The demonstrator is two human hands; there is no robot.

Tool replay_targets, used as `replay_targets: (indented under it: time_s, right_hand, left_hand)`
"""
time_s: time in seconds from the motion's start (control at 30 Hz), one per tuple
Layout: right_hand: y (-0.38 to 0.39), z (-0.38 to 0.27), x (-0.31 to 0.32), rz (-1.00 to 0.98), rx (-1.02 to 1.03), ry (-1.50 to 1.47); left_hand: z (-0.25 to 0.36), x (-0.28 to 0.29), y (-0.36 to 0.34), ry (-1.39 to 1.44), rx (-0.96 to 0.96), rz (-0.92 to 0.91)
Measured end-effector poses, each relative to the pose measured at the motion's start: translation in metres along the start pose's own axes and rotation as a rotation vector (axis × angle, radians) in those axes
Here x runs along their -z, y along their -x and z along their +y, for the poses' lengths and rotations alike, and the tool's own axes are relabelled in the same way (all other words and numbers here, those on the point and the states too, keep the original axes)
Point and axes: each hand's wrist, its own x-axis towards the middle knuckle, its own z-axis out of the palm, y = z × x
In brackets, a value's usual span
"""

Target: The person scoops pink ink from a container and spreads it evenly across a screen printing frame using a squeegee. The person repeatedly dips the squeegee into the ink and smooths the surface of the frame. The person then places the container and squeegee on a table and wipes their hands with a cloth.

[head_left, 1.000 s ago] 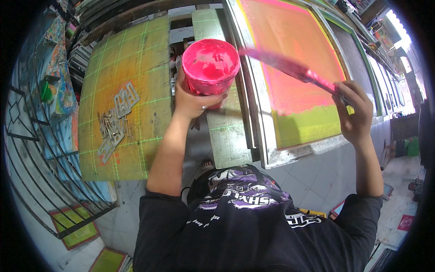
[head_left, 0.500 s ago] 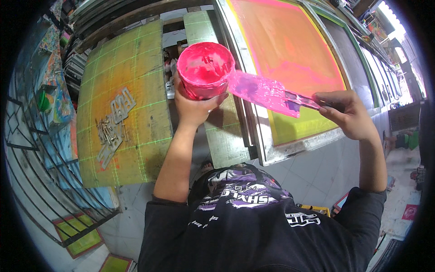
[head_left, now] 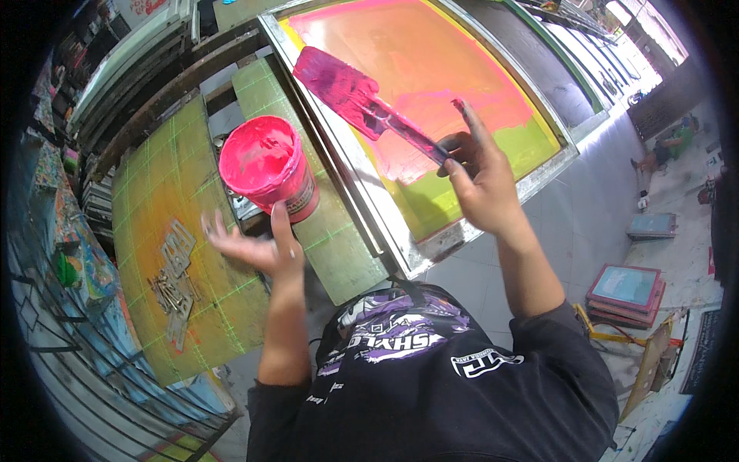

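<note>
A pink-smeared tub of bright pink ink stands at the narrow green board, its mouth toward me. My left hand is just below and in front of it, fingers spread, holding nothing; whether the thumb still touches the tub I cannot tell. My right hand grips the handle end of a spatula, with the index finger raised off it. Pink ink coats the spatula's broad blade, which hovers over the left side of a screen printing frame. Pink ink streaks the frame's orange and yellow-green mesh.
A wide green gridded board lies at left, bearing flat slotted metal plates and several bolts. Another screen lies beyond the first. Black railings stand at lower left, stacked red-edged frames at right.
My left hand has let go of the tub, which now stands at the narrow board. The spatula has moved from beside the tub's rim to over the screen, its blade swung upward.
</note>
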Motion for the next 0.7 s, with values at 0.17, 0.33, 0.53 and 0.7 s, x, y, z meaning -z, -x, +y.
replay_targets:
  time_s: [0.17,0.33,0.53,0.7]
  right_hand:
    - [0.014,0.003,-0.029,0.258,0.231,0.126]
    - [0.019,-0.005,-0.045,0.351,0.297,0.051]
    - [0.025,0.002,-0.033,0.307,0.320,-0.033]
    - [0.021,0.013,-0.005,0.086,0.110,-0.365]
  left_hand:
    - [0.058,-0.001,0.034,0.336,0.189,-0.516]
    - [0.090,-0.049,0.030,0.527,0.527,-0.703]
    - [0.119,-0.078,0.035,0.599,0.647,-0.613]
    - [0.126,-0.095,0.043,0.491,0.525,-0.541]
